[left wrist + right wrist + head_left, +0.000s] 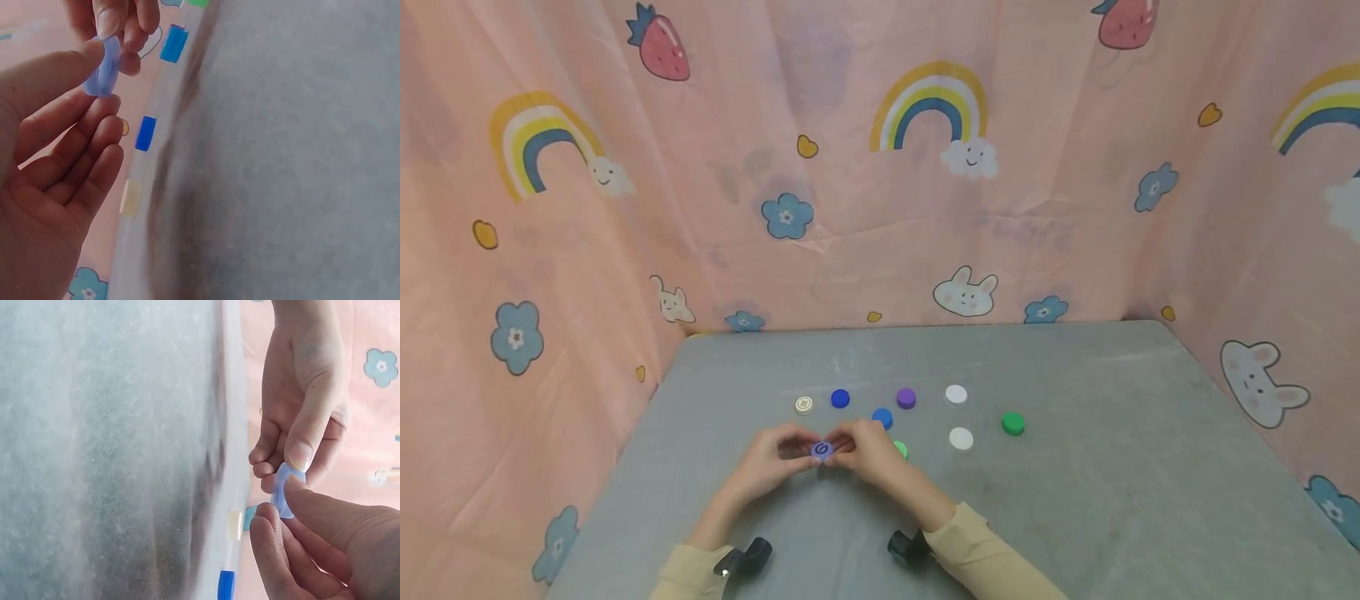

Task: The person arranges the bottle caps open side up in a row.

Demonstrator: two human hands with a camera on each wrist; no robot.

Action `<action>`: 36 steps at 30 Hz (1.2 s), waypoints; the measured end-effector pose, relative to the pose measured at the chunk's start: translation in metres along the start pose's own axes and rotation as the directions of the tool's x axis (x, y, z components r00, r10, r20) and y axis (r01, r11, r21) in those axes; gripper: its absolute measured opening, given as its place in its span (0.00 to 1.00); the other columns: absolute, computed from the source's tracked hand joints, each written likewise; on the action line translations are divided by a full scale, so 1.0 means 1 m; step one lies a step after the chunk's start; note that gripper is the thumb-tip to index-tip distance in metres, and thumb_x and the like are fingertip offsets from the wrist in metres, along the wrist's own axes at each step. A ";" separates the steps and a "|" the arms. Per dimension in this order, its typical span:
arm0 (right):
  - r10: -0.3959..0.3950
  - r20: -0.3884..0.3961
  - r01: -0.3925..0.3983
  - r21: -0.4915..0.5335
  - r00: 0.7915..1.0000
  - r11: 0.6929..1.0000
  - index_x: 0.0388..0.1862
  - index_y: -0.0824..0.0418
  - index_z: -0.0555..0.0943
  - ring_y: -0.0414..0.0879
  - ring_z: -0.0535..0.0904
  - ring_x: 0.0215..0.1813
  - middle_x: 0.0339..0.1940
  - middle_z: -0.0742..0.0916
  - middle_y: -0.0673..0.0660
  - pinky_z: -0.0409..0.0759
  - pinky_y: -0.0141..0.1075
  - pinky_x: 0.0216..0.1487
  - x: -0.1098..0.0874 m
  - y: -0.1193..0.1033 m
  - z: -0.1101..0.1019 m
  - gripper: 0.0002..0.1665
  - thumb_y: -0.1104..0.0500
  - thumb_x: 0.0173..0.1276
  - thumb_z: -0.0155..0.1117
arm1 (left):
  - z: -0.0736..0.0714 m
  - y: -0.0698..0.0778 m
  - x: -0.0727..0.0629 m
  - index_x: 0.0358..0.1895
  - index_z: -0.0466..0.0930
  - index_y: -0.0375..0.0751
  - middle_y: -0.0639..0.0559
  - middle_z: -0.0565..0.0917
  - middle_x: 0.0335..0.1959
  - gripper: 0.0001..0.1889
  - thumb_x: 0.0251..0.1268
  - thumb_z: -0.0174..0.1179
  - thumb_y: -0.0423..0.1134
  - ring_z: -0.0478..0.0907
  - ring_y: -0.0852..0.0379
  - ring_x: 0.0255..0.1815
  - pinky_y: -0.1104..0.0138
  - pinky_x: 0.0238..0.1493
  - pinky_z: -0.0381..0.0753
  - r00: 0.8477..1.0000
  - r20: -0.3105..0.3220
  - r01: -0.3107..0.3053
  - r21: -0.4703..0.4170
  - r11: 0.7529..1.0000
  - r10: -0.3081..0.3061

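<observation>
Both hands meet over the near-left part of the grey table, at a small lilac-blue bottle cap with a dark ring mark on its top. My left hand pinches one side of this cap between thumb and fingers. From the other side my right hand pinches it too. In the left wrist view the cap stands on edge, its rim toward the camera. Just beyond the right hand are a mid-blue cap and a light green cap, the green one mostly hidden by that hand.
More round caps lie on the table: a cream one, a dark blue one, a purple one, a white one, another white one and a green one. A pink printed curtain surrounds the table.
</observation>
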State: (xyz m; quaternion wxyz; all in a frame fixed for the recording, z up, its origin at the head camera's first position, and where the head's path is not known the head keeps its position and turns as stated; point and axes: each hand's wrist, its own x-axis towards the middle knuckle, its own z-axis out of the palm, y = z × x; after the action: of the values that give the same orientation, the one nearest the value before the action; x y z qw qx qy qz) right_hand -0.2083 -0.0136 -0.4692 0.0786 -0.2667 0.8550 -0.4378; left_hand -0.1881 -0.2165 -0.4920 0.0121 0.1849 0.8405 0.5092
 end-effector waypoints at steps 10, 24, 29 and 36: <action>-0.038 0.003 0.038 -0.001 0.999 0.999 0.41 0.64 0.84 0.41 0.84 0.36 0.35 0.88 0.56 0.79 0.24 0.35 -0.009 -0.005 -0.002 0.14 0.60 0.56 0.72 | -0.003 0.012 -0.008 0.44 0.83 0.38 0.48 0.86 0.37 0.13 0.55 0.68 0.37 0.80 0.64 0.35 0.68 0.42 0.81 0.999 0.009 -0.032 0.015 0.999 0.032; -0.038 0.002 0.038 0.051 0.999 0.998 0.41 0.62 0.84 0.41 0.84 0.35 0.34 0.89 0.55 0.80 0.26 0.36 -0.015 -0.003 0.002 0.13 0.57 0.59 0.70 | -0.004 0.012 -0.016 0.43 0.84 0.44 0.53 0.86 0.36 0.12 0.57 0.67 0.43 0.81 0.63 0.36 0.68 0.42 0.81 1.000 -0.004 -0.017 0.028 0.999 0.017; -0.022 0.025 0.019 0.103 0.999 0.995 0.41 0.61 0.84 0.38 0.83 0.32 0.33 0.89 0.55 0.79 0.26 0.33 -0.017 -0.004 0.003 0.12 0.57 0.60 0.69 | -0.005 0.014 -0.019 0.42 0.85 0.46 0.55 0.86 0.37 0.11 0.58 0.66 0.44 0.82 0.64 0.37 0.69 0.44 0.80 1.000 -0.022 -0.007 0.037 0.999 0.008; 0.003 0.063 -0.014 0.178 0.998 0.984 0.41 0.60 0.84 0.35 0.80 0.27 0.28 0.88 0.53 0.78 0.27 0.30 -0.017 -0.004 0.006 0.10 0.57 0.63 0.67 | -0.008 0.016 -0.023 0.38 0.85 0.53 0.60 0.86 0.36 0.08 0.59 0.65 0.48 0.82 0.63 0.39 0.69 0.44 0.79 0.998 -0.060 0.032 0.068 0.997 -0.028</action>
State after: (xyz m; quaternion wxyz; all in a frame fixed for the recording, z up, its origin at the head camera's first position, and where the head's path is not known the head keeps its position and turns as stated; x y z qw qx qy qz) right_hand -0.1898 -0.0106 -0.4709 0.1308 -0.2687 0.8107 -0.5034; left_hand -0.1638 -0.2239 -0.4787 -0.0114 0.1576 0.8602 0.4849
